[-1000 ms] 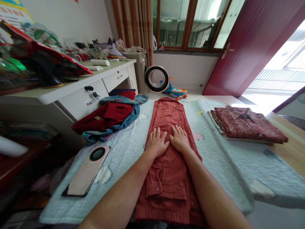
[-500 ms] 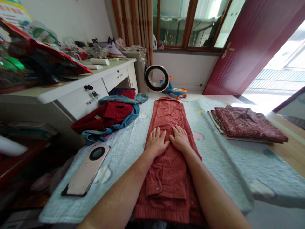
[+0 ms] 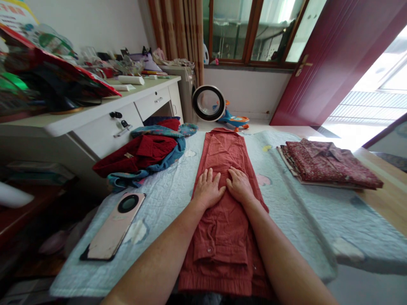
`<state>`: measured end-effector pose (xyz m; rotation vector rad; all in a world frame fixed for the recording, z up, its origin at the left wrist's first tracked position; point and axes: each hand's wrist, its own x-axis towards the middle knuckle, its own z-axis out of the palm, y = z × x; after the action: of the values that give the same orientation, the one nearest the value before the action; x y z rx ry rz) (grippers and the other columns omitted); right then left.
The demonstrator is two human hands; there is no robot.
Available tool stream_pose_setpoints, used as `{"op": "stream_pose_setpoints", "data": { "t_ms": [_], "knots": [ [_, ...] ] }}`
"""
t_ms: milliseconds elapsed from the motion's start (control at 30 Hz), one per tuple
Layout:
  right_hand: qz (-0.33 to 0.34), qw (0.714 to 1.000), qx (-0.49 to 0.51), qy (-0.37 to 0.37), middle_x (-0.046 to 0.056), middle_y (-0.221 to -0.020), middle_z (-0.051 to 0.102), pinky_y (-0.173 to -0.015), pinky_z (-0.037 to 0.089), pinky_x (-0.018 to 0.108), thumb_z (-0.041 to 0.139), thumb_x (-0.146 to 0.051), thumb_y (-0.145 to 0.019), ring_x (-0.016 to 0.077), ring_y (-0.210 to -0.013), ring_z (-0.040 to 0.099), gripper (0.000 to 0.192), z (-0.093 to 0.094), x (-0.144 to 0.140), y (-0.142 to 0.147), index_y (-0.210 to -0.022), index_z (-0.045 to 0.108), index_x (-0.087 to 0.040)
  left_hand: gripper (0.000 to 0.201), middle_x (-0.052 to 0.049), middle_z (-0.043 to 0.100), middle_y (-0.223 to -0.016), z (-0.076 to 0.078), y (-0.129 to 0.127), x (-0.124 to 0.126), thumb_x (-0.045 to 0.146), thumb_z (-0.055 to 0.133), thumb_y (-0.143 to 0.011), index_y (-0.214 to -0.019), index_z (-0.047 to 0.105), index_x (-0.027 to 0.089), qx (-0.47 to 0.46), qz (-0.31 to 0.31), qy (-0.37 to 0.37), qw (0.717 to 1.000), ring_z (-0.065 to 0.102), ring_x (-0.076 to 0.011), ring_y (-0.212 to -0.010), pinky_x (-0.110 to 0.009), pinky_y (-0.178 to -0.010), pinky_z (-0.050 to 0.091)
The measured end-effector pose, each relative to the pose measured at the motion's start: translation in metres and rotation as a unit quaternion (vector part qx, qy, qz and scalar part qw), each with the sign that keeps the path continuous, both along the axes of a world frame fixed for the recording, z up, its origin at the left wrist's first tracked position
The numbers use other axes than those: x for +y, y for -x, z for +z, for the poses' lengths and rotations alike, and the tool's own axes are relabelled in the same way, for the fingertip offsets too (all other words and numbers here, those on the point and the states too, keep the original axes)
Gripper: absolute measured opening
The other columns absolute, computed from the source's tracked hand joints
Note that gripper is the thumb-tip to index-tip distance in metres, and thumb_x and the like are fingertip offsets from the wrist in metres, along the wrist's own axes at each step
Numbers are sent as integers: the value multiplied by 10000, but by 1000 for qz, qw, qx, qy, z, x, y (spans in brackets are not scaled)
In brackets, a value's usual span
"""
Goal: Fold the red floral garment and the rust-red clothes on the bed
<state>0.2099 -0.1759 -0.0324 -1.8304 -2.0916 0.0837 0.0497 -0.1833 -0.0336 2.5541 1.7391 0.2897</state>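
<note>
A rust-red shirt (image 3: 219, 237), folded into a long narrow strip, lies lengthwise in front of me. Its collar is at the far end; a buttoned cuff and the gathered hem are near me. My left hand (image 3: 208, 189) rests flat on the left half of the shirt with its fingers apart. Just beside it, my right hand (image 3: 240, 185) lies on the right half, palm down, fingers stretched forward. The thumbs almost meet over the middle. Neither hand grips the fabric. Under the shirt is a pale blue quilted cover (image 3: 292, 212).
A pile of red and blue clothes (image 3: 152, 148) lies at the left, beyond a phone (image 3: 111, 228). Folded patterned clothes (image 3: 330, 165) are stacked at the right. A white desk (image 3: 104, 118) borders the left side. Behind stands a washing machine with its round door (image 3: 208, 103) open, near a blue ride-on toy (image 3: 235, 120).
Both hands stay flat on the shirt in nearly the same place; the right fingers look slightly more bent. The view has shifted very slightly.
</note>
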Motion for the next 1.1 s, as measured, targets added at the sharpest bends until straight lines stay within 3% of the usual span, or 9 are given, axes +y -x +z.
{"op": "stream_pose_setpoints", "data": {
  "t_ms": [167,333,933,1000,1100],
  "knots": [
    [-24,998,-41,28,99,-1544,376,-1172,180,380,392,-311,-921,255,-1443,264,557,1,-1,3,-1435,451,-106,664,-144,307,-1573,0,0,0,588,368,-931,-1471,397,204,0,-1,1,1000,251,-341,-1453,-474,-1157,246],
    [-41,995,-70,56,141,-1580,286,-1162,188,397,365,-323,-934,256,-1454,250,590,2,-1,5,-1480,378,-100,661,-152,311,-1570,0,0,0,581,380,-930,-1467,404,197,1,0,2,1000,255,-343,-1452,-470,-1159,247],
    [-65,991,-85,75,123,-1594,259,-1158,183,432,343,-373,-950,278,-1468,208,597,4,-3,9,-1507,344,-158,662,-142,311,-1571,-1,1,0,581,387,-931,-1476,388,205,4,-1,7,1000,247,-341,-1453,-477,-1157,247],
    [-63,992,-85,76,124,-1593,261,-1159,183,433,343,-380,-951,278,-1468,209,600,3,-3,9,-1506,346,-153,637,-142,346,-1552,4,3,3,574,396,-934,-1456,419,211,5,-7,12,1000,288,-339,-1434,-479,-1143,277],
    [-61,992,-87,71,119,-1594,260,-1159,182,431,339,-380,-956,271,-1468,207,594,2,-3,9,-1505,348,-154,467,-120,526,-1401,16,6,16,470,361,-976,-1319,559,223,-6,-20,6,1000,471,-278,-1303,-423,-1084,370]
  ]
}}
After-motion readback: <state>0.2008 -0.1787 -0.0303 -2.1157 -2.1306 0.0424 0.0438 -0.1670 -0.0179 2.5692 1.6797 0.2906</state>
